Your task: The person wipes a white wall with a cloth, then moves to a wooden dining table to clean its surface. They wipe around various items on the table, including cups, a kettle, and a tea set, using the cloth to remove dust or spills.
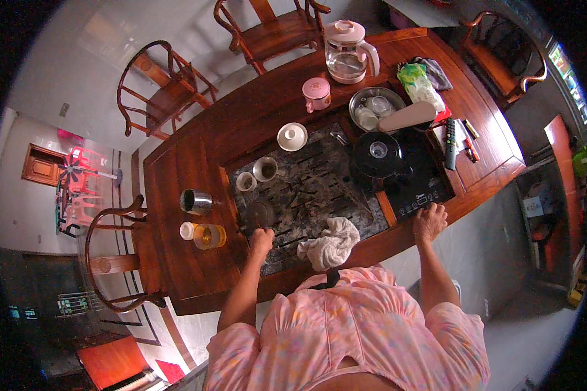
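Note:
My left hand [261, 240] is closed at the near edge of a dark, round, see-through object [259, 214], seemingly by its handle, over the left part of the black stone tea tray [303, 183]. What the object is cannot be made out. My right hand [430, 221] rests with bent fingers on the table edge, by the control panel of the black induction cooker [419, 195], and holds nothing. Between my hands a crumpled cloth [330, 244] lies on the tray's near edge. A small cup [246, 182] and a pitcher [265, 169] stand beyond my left hand.
Left on the wooden table [195, 278] are a steel cup [195, 201] and a jar of yellow liquid [209, 235]. Farther off are a lidded white bowl [292, 137], pink mug [317, 94], glass kettle [346, 61], metal basin with cups [354, 110], black pot [379, 154] and remote control [450, 146].

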Motion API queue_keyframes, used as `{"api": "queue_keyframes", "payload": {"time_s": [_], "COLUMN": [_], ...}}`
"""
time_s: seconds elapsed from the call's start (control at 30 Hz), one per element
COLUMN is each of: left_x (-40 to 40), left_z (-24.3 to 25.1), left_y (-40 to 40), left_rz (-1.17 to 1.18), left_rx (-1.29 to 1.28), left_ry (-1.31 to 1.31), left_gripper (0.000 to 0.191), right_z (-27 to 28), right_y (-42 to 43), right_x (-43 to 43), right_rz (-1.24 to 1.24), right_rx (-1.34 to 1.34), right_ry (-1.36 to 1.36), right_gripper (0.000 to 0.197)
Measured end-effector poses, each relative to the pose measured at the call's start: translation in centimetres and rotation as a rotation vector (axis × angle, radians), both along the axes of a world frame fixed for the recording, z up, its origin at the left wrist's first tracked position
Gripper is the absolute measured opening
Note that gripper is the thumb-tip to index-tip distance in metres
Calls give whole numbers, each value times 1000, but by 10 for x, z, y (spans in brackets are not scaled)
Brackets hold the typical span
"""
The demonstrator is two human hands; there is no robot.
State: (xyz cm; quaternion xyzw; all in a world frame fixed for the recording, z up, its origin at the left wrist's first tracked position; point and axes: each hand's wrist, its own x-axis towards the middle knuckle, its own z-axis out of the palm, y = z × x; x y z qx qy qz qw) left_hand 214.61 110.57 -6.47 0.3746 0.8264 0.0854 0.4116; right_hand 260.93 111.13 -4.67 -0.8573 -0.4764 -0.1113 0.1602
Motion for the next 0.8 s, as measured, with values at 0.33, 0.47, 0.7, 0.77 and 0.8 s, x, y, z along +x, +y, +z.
{"api": "queue_keyframes", "payload": {"time_s": [0.33, 0.47, 0.7, 0.77, 0.8], "left_x": [41, 76, 155, 159, 160], "left_z": [90, 122, 62, 32, 28], "left_y": [9, 13, -11, -17, -12], "left_rz": [-223, -528, -988, -907, -876], "left_rx": [-21, -19, 384, 410, 420], "left_ry": [286, 483, -45, -29, -172], "left_gripper": [42, 47, 60, 54, 50], "right_z": [-5, -2, -12, 1, 6], "right_y": [-2, -3, -1, 2, 1], "right_x": [5, 1, 13, 0, -3], "right_rz": [-35, 10, 65, 34, -11], "right_rx": [-85, -48, -102, -71, -42], "right_ry": [51, 41, 98, 82, 62], "right_gripper": [29, 28, 25, 24, 24]}}
